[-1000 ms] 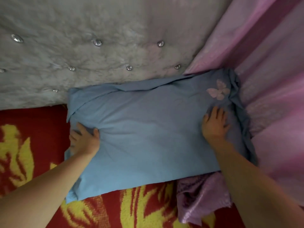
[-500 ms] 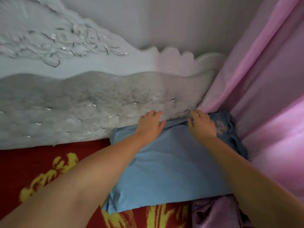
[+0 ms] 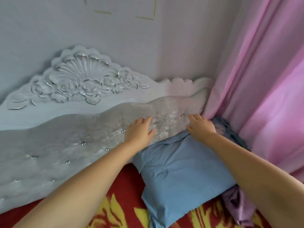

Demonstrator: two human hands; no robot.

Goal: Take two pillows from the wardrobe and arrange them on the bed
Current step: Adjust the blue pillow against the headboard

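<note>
A blue pillow (image 3: 179,175) lies on the bed's red and yellow blanket (image 3: 115,209), its far edge against the tufted grey headboard (image 3: 65,142), in the corner by the pink curtain. My left hand (image 3: 139,130) is spread flat, fingers apart, in front of the headboard just above the pillow's top left edge. Over the pillow's top right edge my right hand (image 3: 200,127) is also spread with nothing in it. Only one pillow is in view.
The carved white headboard top (image 3: 82,86) stands against the wall. A pink curtain (image 3: 266,96) hangs along the right side of the bed. A bunch of purple shiny fabric (image 3: 236,206) lies at the pillow's lower right corner.
Both hands left the pillow's sides, moved to its top edge and now sit lifted in front of the headboard. The view has tilted up and shows the whole headboard.
</note>
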